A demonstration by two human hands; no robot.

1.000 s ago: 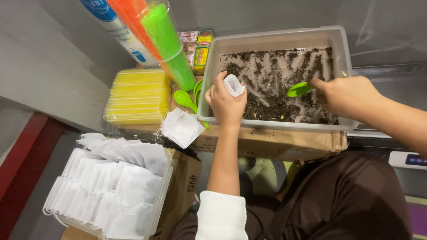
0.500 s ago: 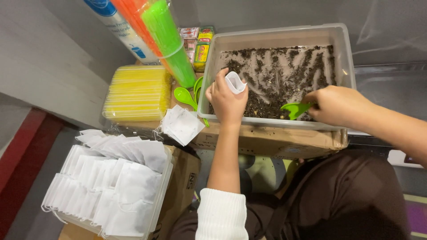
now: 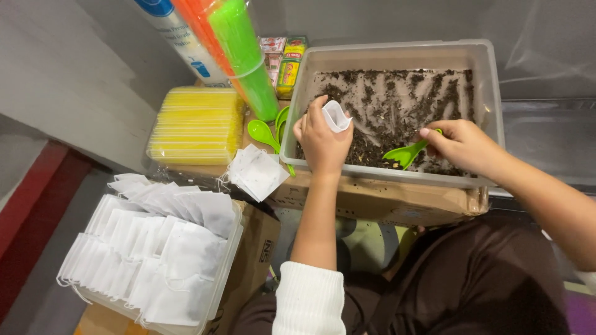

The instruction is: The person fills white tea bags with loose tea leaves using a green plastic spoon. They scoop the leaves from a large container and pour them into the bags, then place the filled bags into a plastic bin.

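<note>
From the head view, I see my left hand [image 3: 323, 141] closed around a small white paper filter bag [image 3: 336, 115], pinching it so its open mouth faces up and toward the scoop side. I hold it just over the near-left corner of the clear rectangular plastic tub [image 3: 298, 93], so anything that spills would drop back among the dark loose dried leaves [image 3: 397, 105] spread over the tub's floor.

My right hand [image 3: 462, 146] is curled shut on the handle of a small bright green plastic scoop [image 3: 403, 154], thumb and fingers gripping it, the bowl pointing left toward the bag and lying low on the leaves near the front wall. The two hands are near each other but not touching.

The tub rests on a brown cardboard box [image 3: 385, 201] serving as a worktop. Left of it lie spare green plastic spoons [image 3: 264, 131], a loose flat white filter bag [image 3: 256, 172], a wrapped block of yellow sheets [image 3: 195, 124] and sleeves of stacked coloured plastic cups [image 3: 239, 49]. Lower left, a clear tray [image 3: 226, 279] holds rows of flat white filter bags [image 3: 149, 248], within reach of the left hand.
</note>
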